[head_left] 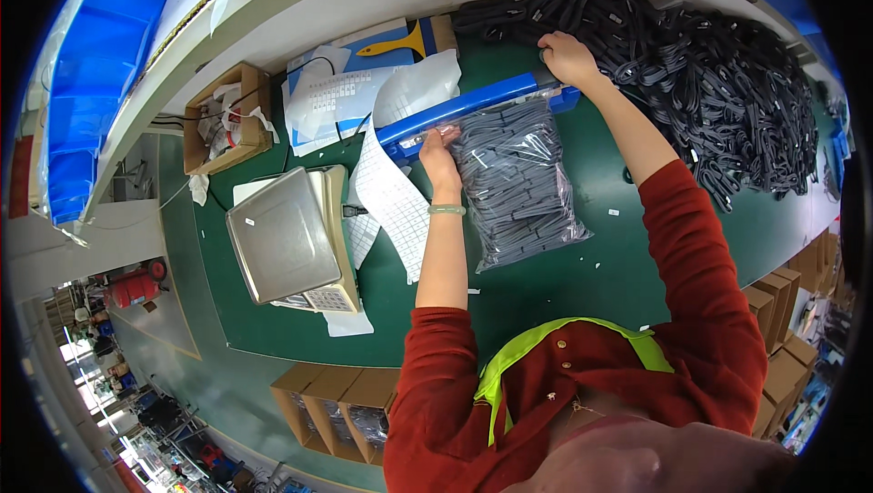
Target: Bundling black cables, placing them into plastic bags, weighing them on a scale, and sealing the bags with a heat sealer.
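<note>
A clear plastic bag (518, 188) packed with bundled black cables lies on the green table. Its upper end reaches a long blue bag sealer (468, 109), set at a slant. My left hand (439, 155) is closed at the bag's upper left corner, against the sealer; its fingertips are partly hidden. At the sealer's far right end, my right hand (569, 58) is curled over the handle of the sealer's arm. Beside my left forearm, a printed sheet of white labels (393, 206) hangs in a curl from the sealer.
Loose black cables (727, 97) are heaped at the back right. A weighing scale (286, 234) with a metal pan stands at left, near an open cardboard box (227, 120). A yellow-handled scraper (396, 44) lies on papers behind. Cardboard boxes (341, 402) stand below the table's front edge.
</note>
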Demonstrator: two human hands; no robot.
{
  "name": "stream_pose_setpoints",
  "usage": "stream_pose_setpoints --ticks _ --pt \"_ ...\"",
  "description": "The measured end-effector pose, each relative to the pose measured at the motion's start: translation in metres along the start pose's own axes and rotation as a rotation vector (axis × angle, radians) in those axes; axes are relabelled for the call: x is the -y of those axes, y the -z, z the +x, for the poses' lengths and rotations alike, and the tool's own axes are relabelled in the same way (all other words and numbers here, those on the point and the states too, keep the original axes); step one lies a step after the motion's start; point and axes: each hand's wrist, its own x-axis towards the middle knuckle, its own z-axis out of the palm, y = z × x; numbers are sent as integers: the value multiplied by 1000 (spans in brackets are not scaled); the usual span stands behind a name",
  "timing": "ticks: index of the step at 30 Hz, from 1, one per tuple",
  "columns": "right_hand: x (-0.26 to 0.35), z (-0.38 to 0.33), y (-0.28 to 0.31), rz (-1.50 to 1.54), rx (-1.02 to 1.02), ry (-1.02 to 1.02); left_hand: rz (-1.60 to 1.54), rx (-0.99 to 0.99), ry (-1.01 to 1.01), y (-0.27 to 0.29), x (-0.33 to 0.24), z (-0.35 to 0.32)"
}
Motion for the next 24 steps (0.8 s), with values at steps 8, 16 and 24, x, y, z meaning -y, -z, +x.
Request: stream_pose_setpoints --ticks 8,16,24 --pt "-9 -5 -13 17 -24 47 -28 -3 -10 0 2 0" --pt "-13 -4 -17 -13 -43 82 -45 -5 -10 1 4 0" --pt "-12 -3 -19 -21 -72 80 -53 6 -22 3 2 0"
